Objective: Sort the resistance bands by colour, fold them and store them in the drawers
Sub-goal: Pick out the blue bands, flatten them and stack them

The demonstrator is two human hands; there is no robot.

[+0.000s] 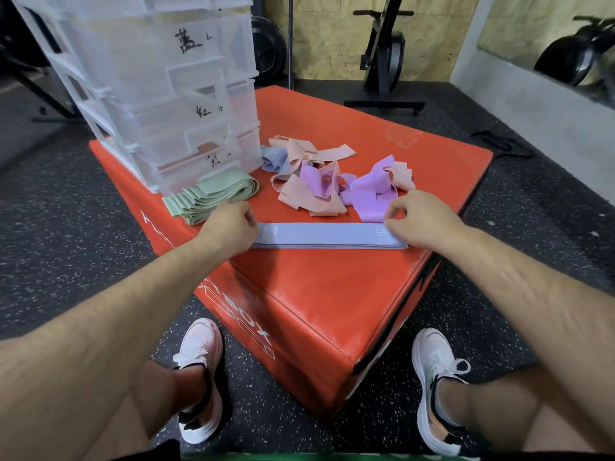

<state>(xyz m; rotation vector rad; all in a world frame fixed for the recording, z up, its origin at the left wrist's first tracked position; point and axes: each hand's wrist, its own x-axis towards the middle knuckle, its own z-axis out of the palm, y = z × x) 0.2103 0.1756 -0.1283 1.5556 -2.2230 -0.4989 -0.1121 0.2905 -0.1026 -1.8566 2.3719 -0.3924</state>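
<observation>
Stretching flat between them, a blue band (326, 236) is pinched at its ends by left hand (229, 224) and right hand (419, 221); loose bands (332, 181) lie just beyond the right

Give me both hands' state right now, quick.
Left hand: closed, pinching the left end of the flat blue band.
Right hand: closed, pinching the right end of the same band.

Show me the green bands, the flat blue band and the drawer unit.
green bands (213, 197), head view: middle of stack
flat blue band (326, 235), head view: strip centre
drawer unit (173, 108), head view: middle drawer front
</observation>
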